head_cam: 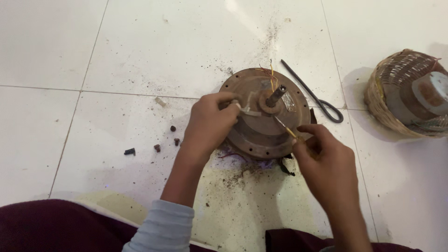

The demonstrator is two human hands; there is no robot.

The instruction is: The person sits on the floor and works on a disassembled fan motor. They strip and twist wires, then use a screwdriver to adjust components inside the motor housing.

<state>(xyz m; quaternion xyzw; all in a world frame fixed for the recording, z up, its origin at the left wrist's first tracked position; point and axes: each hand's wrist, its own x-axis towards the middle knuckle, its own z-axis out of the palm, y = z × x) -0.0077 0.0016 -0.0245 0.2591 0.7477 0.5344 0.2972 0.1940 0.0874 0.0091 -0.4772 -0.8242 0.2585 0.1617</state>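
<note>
Two bare hands work over a round, rusty-brown motor housing [261,133] that lies flat on the white tiled floor [140,46], near the middle of the view. Left hand [210,123] sits at the housing's left edge, fingers curled and pinched on a pale strip [249,112] that runs toward the centre. Right hand [326,158] is at the lower right edge, fingers closed around a thin yellow-handled tool [285,127]; its metal tip reaches up toward the base of the short dark shaft [276,95] standing upright from the hub. Thin yellow and red wires [269,74] stick up from the far side of the housing, just behind the shaft. A grey patch lies on the housing just right of the shaft. Dark grit and rust specks are scattered over the tiles around and in front of the housing, with several small dark fragments [156,147] to the left, well apart from it. A black looped cord [317,100] lies on the floor just beyond the housing's right side. A woven basket [387,102] stands at the right edge of the view, holding a rusty cylindrical part [431,91]. Grey sleeve [163,226] covers the left forearm; dark maroon cloth [56,226] fills the lower left.
</note>
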